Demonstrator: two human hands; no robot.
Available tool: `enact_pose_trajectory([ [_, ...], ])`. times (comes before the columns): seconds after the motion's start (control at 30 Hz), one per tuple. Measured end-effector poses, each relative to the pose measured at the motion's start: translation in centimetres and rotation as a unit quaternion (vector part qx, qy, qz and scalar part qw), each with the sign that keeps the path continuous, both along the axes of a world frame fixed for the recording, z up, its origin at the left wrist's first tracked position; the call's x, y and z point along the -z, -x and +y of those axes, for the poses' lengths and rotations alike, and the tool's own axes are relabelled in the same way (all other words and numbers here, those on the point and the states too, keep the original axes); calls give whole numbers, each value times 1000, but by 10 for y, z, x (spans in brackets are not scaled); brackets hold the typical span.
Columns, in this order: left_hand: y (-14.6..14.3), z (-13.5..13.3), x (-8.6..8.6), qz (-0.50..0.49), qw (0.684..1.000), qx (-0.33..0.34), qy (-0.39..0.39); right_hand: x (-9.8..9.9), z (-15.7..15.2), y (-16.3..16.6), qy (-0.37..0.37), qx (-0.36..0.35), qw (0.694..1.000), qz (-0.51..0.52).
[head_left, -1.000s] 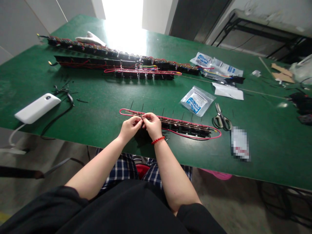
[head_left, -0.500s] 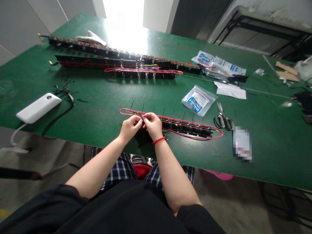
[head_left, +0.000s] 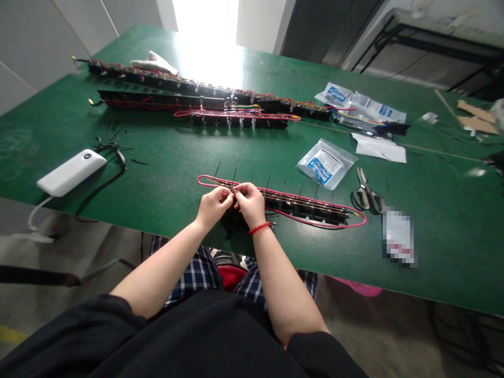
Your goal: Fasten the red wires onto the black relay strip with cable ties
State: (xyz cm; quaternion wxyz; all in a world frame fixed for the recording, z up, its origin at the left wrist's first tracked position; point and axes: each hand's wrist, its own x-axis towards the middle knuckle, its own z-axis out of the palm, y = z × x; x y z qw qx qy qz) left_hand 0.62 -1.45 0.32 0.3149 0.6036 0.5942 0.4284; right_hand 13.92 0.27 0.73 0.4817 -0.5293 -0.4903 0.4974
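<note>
A long wire harness (head_left: 303, 206) lies across the green table in front of me, with a row of black connectors, thin black cable-tie tails standing up along it, and a pink wire loop (head_left: 315, 220) around it. My left hand (head_left: 213, 206) and my right hand (head_left: 250, 203) meet near its left part, and their fingertips pinch the thin wires there. The fingers hide the exact spot they grip. Beneath the hands, a dark bunch of connectors sits partly hidden.
Farther up the green table (head_left: 157, 157) lie longer harnesses (head_left: 197, 102). Right of my hands are scissors (head_left: 368, 197) and a small plastic bag (head_left: 326, 164). A white power bank (head_left: 71, 172) with black cable offcuts (head_left: 110, 149) lies at the left. A blurred label (head_left: 398, 236) sits near the table's front edge.
The whole scene has drifted slightly right and down in the picture as my head moved. Both hands keep pinching at the same place on the harness.
</note>
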Motion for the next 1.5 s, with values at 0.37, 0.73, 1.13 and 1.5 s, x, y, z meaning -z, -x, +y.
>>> enact_pose_trajectory([
  [0.37,0,0,-1,23,1000,-4,-1,1,0,0,9,-2,1000,-4],
  [0.73,-1,0,-2,26,1000,-6,3,0,-1,0,8,-1,1000,-8],
  [1.13,0,-1,-3,29,1000,-3,-3,0,-1,0,15,-2,1000,-7],
  [1.5,0,-1,-1,30,1000,-1,-7,-1,-1,0,14,0,1000,-6],
])
